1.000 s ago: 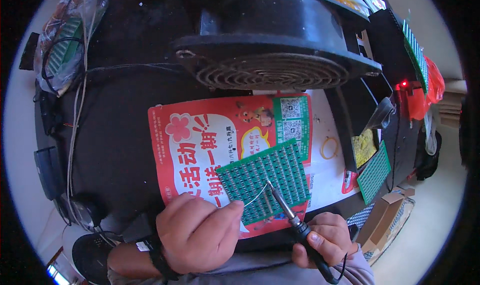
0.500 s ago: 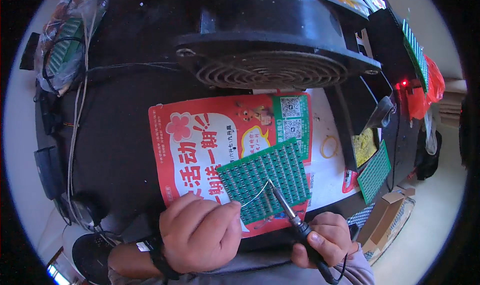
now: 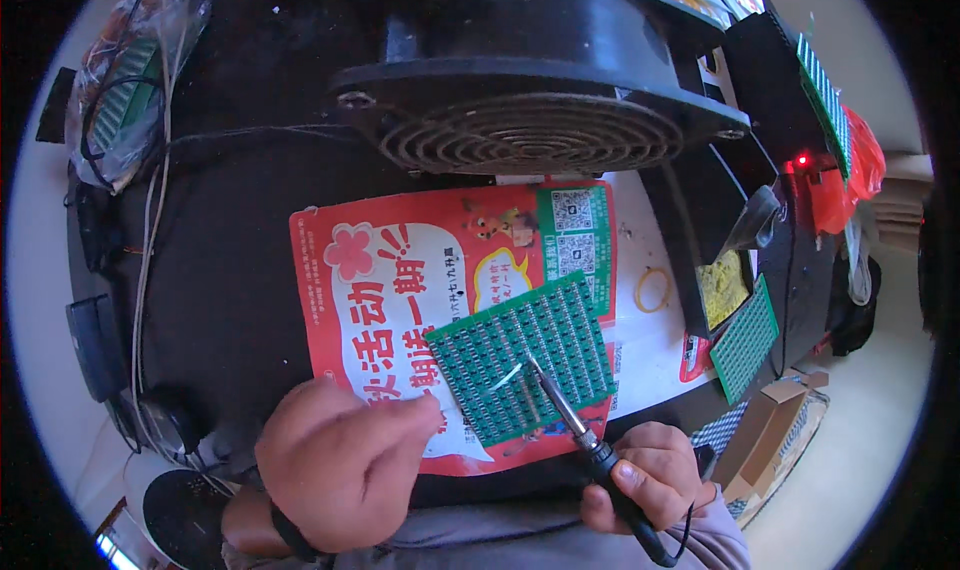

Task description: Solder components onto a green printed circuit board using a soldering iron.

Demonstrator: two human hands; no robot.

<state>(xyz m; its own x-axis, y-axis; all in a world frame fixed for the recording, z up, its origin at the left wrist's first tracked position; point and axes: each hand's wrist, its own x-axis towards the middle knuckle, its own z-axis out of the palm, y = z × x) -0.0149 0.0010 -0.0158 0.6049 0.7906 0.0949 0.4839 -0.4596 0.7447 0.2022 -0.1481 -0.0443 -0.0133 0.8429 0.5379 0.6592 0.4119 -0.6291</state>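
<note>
My right hand [image 3: 655,475] is closed round the dark handle of a soldering iron [image 3: 570,410]. The iron slants up to the left, its tip at the middle of a green circuit board [image 3: 515,345] covered with rows of small parts. My left hand [image 3: 345,460] is pinched closed just left of the board. A short bright stretch of thin solder wire [image 3: 508,378] shows over the board near the iron's tip; the part toward my left fingertips is hard to see. Under the board lies a red and white printed sheet [image 3: 350,320].
A large black fan [image 3: 540,130] stands beyond the board. To the right are a dark holder with yellow sponge [image 3: 722,292], another green board [image 3: 747,340] and an open cardboard box [image 3: 765,430]. Cables [image 3: 150,240] and a plastic bag with boards [image 3: 130,90] lie at left.
My left hand has moved left and away from the board's edge, and less of the wire shows. The iron stays near the same spot on the board. The whole view has shifted slightly.
</note>
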